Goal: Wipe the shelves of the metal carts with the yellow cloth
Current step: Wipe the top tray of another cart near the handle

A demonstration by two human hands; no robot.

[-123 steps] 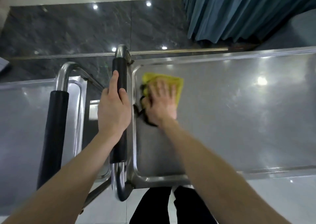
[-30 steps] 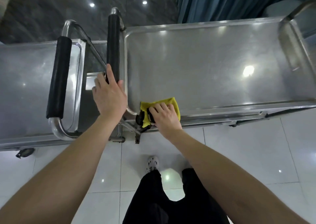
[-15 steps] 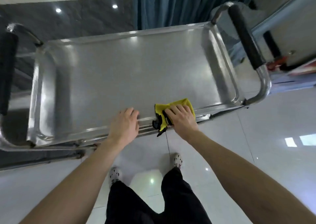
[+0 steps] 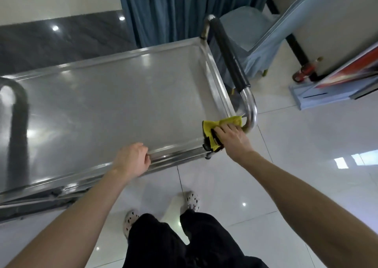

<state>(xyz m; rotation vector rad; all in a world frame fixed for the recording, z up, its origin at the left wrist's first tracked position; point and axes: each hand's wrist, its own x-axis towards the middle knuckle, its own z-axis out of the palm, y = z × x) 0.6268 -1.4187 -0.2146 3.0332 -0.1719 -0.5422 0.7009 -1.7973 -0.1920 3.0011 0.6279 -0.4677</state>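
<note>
Right grip (image 4: 233, 137) flat on yellow cloth (image 4: 210, 126) (partly hidden), left grip (image 4: 132, 158) curled over cart rim (image 4: 176, 155)

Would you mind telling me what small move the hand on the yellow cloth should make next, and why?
Probably sweep the yellow cloth away from the body along the shelf's right edge. The right hand presses it into the near right corner of the top shelf, beside the bend of the handle, so nothing is left to wipe along the near rim, which the left hand grips.
</note>
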